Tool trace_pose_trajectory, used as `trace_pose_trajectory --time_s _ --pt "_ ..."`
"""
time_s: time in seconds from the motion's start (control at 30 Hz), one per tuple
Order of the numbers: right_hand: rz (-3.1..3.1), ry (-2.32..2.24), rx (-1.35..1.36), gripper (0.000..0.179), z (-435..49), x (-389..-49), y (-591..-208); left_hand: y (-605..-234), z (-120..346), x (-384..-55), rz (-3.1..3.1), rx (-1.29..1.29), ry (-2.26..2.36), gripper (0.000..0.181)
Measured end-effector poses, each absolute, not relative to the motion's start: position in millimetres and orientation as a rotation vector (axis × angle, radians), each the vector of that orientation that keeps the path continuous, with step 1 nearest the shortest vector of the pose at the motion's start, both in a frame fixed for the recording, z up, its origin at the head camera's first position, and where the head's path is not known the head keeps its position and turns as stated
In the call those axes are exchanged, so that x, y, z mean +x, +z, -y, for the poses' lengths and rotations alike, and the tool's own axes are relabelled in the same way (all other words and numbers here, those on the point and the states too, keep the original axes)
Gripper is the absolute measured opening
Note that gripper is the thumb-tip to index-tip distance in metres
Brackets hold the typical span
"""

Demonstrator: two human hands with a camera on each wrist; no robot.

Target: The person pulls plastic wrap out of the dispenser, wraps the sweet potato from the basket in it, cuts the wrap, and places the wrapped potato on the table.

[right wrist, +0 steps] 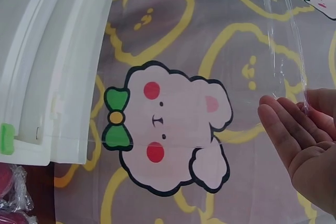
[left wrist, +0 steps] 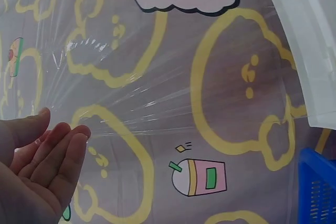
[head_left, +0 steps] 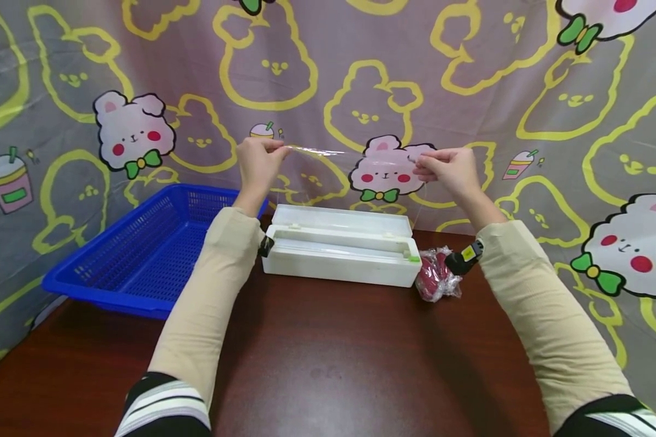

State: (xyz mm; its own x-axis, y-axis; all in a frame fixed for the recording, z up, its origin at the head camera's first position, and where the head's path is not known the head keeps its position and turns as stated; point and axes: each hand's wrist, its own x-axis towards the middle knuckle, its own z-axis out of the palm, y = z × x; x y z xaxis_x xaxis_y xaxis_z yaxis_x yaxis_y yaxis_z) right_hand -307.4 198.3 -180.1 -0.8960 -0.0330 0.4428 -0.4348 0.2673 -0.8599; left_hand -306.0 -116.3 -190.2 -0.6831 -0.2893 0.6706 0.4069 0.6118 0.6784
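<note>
A sheet of clear plastic wrap (head_left: 319, 152) is stretched between both raised hands, its top edge shiny in the head view. My left hand (head_left: 259, 165) pinches one corner between thumb and fingers; in the left wrist view creases fan out from that grip across the wrap (left wrist: 131, 98). The other corner is pinched by my right hand (head_left: 452, 172), seen at the right edge of the right wrist view. Below the wrap stands a long white dispenser box (head_left: 339, 270) with its lid (head_left: 341, 220) raised. A pale roll (head_left: 339, 247) lies inside it.
A blue plastic basket (head_left: 109, 297) stands left of the box, close to the left forearm. Dark red items in clear plastic (head_left: 436, 276) lie at the box's right end. A patterned curtain (head_left: 328, 36) hangs behind the brown table (head_left: 328, 358).
</note>
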Motion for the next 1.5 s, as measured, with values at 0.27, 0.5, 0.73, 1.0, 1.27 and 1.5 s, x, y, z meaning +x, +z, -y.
trace_pose_trajectory --time_s 0.27,0.5,0.73,1.0,1.27,1.5 --pt "2.101 1.809 0.488 0.006 -197.1 -301.3 -174.7 -185.2 118.0 -294.8 2.04 -0.07 -1.154 0.02" --pt "2.059 1.858 0.541 0.005 -198.8 -294.1 -171.6 -182.6 121.0 -285.2 2.064 -0.112 -1.135 0.024" --pt "2.105 1.786 0.555 0.006 -199.8 -287.2 -170.4 -184.2 127.1 -276.9 2.071 -0.136 -1.123 0.024" --pt "2.091 1.764 0.636 0.007 -201.6 -269.0 -174.1 -189.7 132.0 -258.2 2.077 -0.176 -1.075 0.026" --pt "2.115 1.749 0.712 0.008 -207.0 -245.3 -181.5 -199.1 136.8 -231.7 2.069 -0.245 -1.062 0.022" --pt "2.104 1.768 0.853 0.013 -210.1 -214.8 -193.1 -207.7 146.0 -201.8 2.132 -0.294 -1.129 0.03"
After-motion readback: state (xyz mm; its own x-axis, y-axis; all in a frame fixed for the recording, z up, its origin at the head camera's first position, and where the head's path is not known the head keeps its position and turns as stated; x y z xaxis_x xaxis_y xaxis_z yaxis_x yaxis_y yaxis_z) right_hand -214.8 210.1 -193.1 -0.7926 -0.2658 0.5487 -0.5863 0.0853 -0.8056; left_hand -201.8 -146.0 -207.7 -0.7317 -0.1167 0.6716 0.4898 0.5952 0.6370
